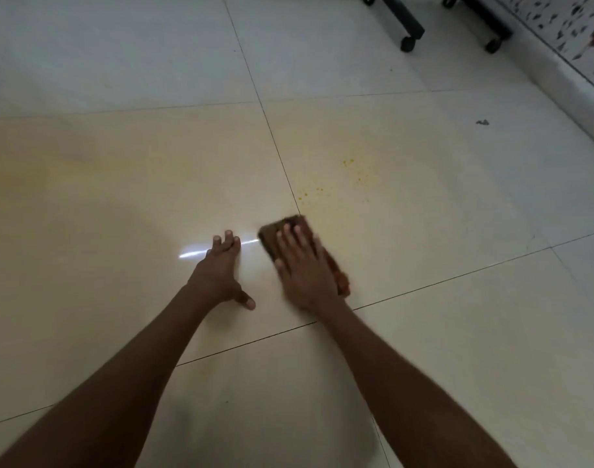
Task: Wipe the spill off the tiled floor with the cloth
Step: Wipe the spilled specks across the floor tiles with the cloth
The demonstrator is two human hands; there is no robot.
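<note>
A folded brown cloth (pixel 272 236) lies flat on the pale tiled floor (pixel 120 184), and my right hand (pixel 304 265) presses on top of it with fingers spread. Small yellow spots of the spill (pixel 351 172) are scattered on the tile beyond the cloth, up and to the right of it, a short gap away. My left hand (pixel 221 271) rests palm-down on the floor just left of the cloth, fingers together and thumb out, holding nothing.
Two black legs on castors (pixel 408 42) (pixel 493 45) stand at the top right. A patterned white wall base (pixel 565 52) runs along the right edge. A small dark scrap (pixel 482 122) lies on the floor near it. Bare tiles stretch to the left and front.
</note>
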